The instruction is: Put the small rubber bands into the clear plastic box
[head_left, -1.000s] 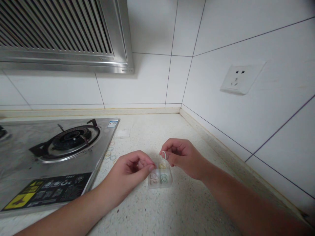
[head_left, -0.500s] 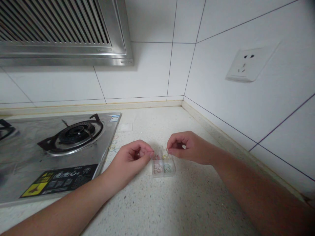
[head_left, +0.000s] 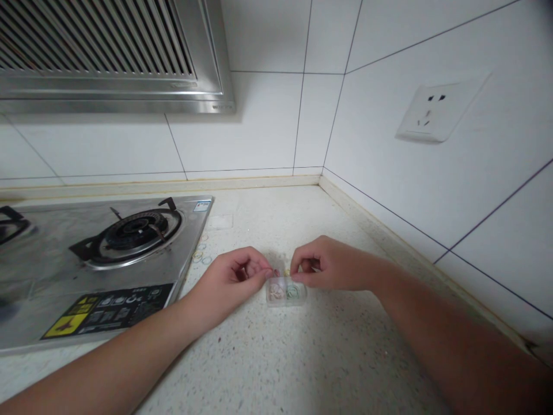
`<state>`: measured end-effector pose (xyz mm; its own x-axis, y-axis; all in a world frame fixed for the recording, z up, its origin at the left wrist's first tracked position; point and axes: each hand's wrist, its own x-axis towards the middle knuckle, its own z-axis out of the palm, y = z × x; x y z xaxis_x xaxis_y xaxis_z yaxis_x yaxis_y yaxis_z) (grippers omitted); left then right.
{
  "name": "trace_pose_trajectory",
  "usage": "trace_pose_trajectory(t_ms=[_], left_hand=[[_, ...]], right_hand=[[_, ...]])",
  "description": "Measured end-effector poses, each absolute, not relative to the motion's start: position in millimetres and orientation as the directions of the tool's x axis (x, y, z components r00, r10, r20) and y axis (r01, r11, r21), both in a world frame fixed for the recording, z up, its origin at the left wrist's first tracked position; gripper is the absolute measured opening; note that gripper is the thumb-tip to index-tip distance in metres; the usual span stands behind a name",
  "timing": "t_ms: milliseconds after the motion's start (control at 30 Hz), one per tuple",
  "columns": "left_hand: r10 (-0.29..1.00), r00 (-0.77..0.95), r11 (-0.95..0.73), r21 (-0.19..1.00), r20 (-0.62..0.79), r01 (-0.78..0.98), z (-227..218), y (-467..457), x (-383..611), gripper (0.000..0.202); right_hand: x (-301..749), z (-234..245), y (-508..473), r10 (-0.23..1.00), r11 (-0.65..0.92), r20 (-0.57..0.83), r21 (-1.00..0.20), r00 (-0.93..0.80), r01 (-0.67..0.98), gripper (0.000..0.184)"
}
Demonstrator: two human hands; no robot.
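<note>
Left of my left fingertips, loose coloured bands [head_left: 197, 255] lie handy by the gas hob [head_left: 190, 230]. My left hand [head_left: 235, 274] pinches the clear divided box [head_left: 285, 303] at its left edge, presumably steadying it between both hands' fingertips; my right hand [head_left: 324, 265] bunches over its far right side, pinching a band or nothing, I cannot tell.

A clear box [head_left: 286, 304] is lying flat on the counter [head_left: 259, 357], pinkish rings [head_left: 275, 293] resting in its near left, green rings [head_left: 293, 292] in its near right.

pinkish rings [head_left: 276, 293]; green rings [head_left: 293, 292]; speckled off-white counter [head_left: 246, 369]; black-and-yellow label [head_left: 108, 311].
</note>
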<state>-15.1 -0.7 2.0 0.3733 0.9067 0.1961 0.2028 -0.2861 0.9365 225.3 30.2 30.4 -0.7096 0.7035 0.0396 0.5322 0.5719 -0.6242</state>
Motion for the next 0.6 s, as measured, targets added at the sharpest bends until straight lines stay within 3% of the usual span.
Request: trace_pose_trajectory(t_ms=[200,367,467,600], left_hand=[[0.861,0.459,-0.401,0.848,0.219,0.348,3,-5,-19,0.018],[0.781,0.559,-0.562,0.704,0.278,0.435,5,-6,-21,0.015],[0.717,0.615,-0.675,0.544,0.327,0.498,8,-1,-29,0.015],[0.670,0.659,-0.738,0.209,0.341,0.642,18,14,-53,0.019]], right_hand=[[234,21,48,0.804,0.552,0.230,-0.632,-0.549,0.544,0.020],[242,11,61,0.807,0.571,0.233,-0.537,-0.542,0.621,0.018],[243,8,65,0.808,0.573,0.227,-0.517,-0.544,0.635,0.019],[243,7,67,0.813,0.567,0.215,-0.503,-0.541,0.652,0.019]])
